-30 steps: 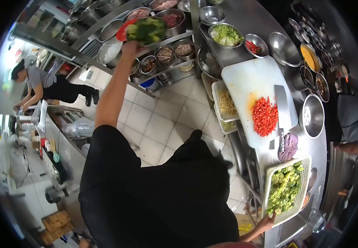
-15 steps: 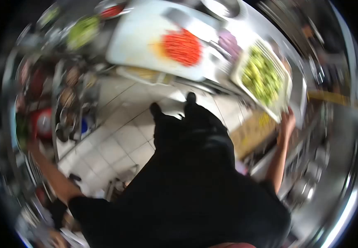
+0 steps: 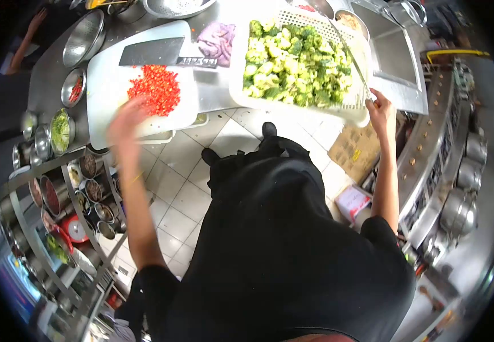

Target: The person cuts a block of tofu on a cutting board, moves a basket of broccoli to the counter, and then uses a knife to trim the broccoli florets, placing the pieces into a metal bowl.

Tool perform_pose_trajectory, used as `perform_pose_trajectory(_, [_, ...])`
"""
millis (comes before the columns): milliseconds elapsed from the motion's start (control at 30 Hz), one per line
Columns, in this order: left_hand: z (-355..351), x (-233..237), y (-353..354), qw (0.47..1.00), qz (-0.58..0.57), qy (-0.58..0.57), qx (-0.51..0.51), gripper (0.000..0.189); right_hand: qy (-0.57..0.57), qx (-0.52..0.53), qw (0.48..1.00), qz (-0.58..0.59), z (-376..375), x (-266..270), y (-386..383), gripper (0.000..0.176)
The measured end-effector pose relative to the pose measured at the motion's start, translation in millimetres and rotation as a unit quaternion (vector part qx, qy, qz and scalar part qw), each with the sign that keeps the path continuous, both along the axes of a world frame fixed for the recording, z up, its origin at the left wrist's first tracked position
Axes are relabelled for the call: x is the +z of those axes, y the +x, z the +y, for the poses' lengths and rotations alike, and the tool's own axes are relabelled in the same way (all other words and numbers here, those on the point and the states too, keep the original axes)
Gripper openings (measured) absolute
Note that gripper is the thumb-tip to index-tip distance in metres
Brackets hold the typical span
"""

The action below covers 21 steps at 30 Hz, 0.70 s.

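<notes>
My left hand (image 3: 127, 122), smeared by motion, hovers over the near left part of the white cutting board (image 3: 101, 97), close to a heap of chopped red chilies (image 3: 158, 91). Its fingers are too blurred to read. Behind the chilies, a wide-bladed cleaver (image 3: 150, 52) lies on the board, handle pointing right. My right hand (image 3: 382, 111) is closed around the near end of a long thin metal handle (image 3: 352, 60), which crosses the right side of a white plastic basket (image 3: 234, 85) of broccoli pieces (image 3: 298, 65). The handle's far end is unclear. A purple cloth (image 3: 217, 43) sits between board and basket.
Metal bowls stand left of the board, one with sliced chilies (image 3: 75, 88), another with green shreds (image 3: 60, 131). A steel sink (image 3: 395, 48) adjoins the basket on the right. Containers fill a rack (image 3: 47, 211) at left. Another person's arm (image 3: 25, 43) shows at upper left.
The view has swung, so the counter appears turned. My left hand has come from the rack side over the board. My right hand, earlier at the basket's corner, now holds the metal handle.
</notes>
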<state>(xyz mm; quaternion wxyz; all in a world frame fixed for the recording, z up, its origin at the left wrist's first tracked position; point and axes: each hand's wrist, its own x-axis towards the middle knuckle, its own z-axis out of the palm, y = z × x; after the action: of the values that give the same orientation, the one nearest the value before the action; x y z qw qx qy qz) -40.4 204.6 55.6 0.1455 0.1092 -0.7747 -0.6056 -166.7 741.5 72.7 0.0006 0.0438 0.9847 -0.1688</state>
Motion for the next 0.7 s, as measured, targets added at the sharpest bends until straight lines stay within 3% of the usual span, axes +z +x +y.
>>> perform_pose_trajectory(33, [52,-13,-50,0.986,0.004,-0.144,-0.079,0.023,-0.046,0.037,0.997,0.041,14,-11,-7,0.039])
perform_pose_trajectory(67, [105,-7,-93,0.968,0.049,-0.174,-0.177,0.026,-0.046,0.034,0.998,0.018,17,-6,-13,0.037])
perform_pose_trajectory(133, [178,-31,-169,0.918,0.111,-0.317,-0.212,0.035,-0.07,0.03,0.997,0.002,23,6,-17,0.034])
perform_pose_trajectory(167, [203,-37,-198,0.892,0.068,-0.384,-0.226,0.038,-0.085,0.033,0.996,-0.007,32,6,-15,0.034])
perform_pose_trajectory(233, [218,-52,-251,0.856,0.027,-0.459,-0.237,0.041,-0.119,0.066,0.991,0.004,50,9,-19,0.034])
perform_pose_trajectory(300, [224,-79,-283,0.767,-0.067,-0.582,-0.263,0.038,-0.159,0.057,0.986,-0.014,65,10,-14,0.034])
perform_pose_trajectory(333, [228,-78,-290,0.765,-0.071,-0.583,-0.265,0.038,-0.191,0.047,0.98,-0.03,73,11,-12,0.034])
perform_pose_trajectory(400, [226,-74,-293,0.7,-0.044,-0.652,-0.289,0.031,-0.214,0.044,0.975,-0.042,83,13,-10,0.034])
perform_pose_trajectory(433, [226,-73,-290,0.729,-0.005,-0.639,-0.246,0.018,-0.223,0.034,0.973,-0.047,87,15,-9,0.034])
perform_pose_trajectory(467, [221,-72,-288,0.724,-0.01,-0.643,-0.25,0.018,-0.234,0.024,0.971,-0.051,90,16,-8,0.033])
perform_pose_trajectory(533, [211,-64,-289,0.804,0.015,-0.559,-0.204,0.021,-0.253,0.019,0.966,-0.051,98,13,-9,0.033])
perform_pose_trajectory(567, [208,-57,-288,0.799,0.016,-0.566,-0.205,0.021,-0.261,0.029,0.963,-0.053,101,10,-10,0.033])
perform_pose_trajectory(633, [205,-46,-274,0.891,0.011,-0.445,-0.093,0.022,-0.276,0.048,0.958,-0.055,104,5,-12,0.032])
perform_pose_trajectory(667, [205,-40,-266,0.888,0.011,-0.452,-0.089,0.022,-0.282,0.052,0.956,-0.053,104,3,-13,0.032])
perform_pose_trajectory(700, [206,-35,-257,0.959,-0.048,-0.266,-0.092,0.023,-0.317,0.051,0.944,-0.08,103,1,-16,0.031])
